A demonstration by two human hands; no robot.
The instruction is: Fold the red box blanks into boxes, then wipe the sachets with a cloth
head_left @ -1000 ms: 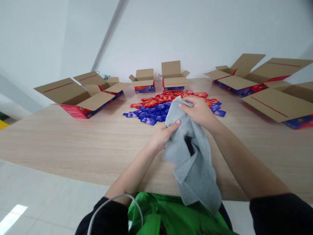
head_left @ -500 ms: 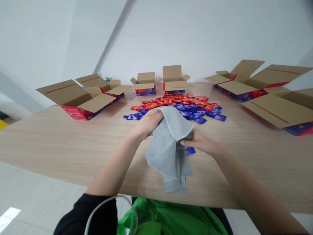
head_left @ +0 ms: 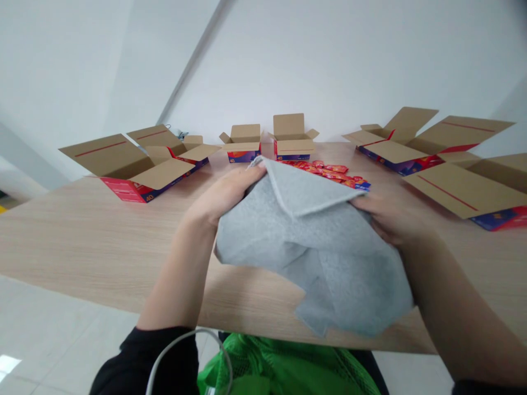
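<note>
A grey cloth [head_left: 288, 230] with stitched edges hangs between my two hands above the table, its near part drooping in folds. My left hand [head_left: 230, 189] grips its upper left corner, the thumb along the edge. At the upper right edge my right hand [head_left: 385, 216] is closed on the cloth, slightly blurred, with some fingers hidden behind the fabric. Behind the cloth lies a pile of red sachets [head_left: 329, 171], and a few blue sachets [head_left: 362, 185] show at its right end. The cloth covers most of the pile.
Open cardboard boxes stand around the table [head_left: 82, 236]: a red-sided box [head_left: 127, 189] at left with another behind, two small ones [head_left: 245, 153] at the back, several at right, including a near one [head_left: 465, 192]. A white cable [head_left: 164, 351] crosses my left sleeve.
My hands have moved apart and the cloth, bunched before, is now spread wide between them. It now hides most of the blue sachets. The boxes stay in place.
</note>
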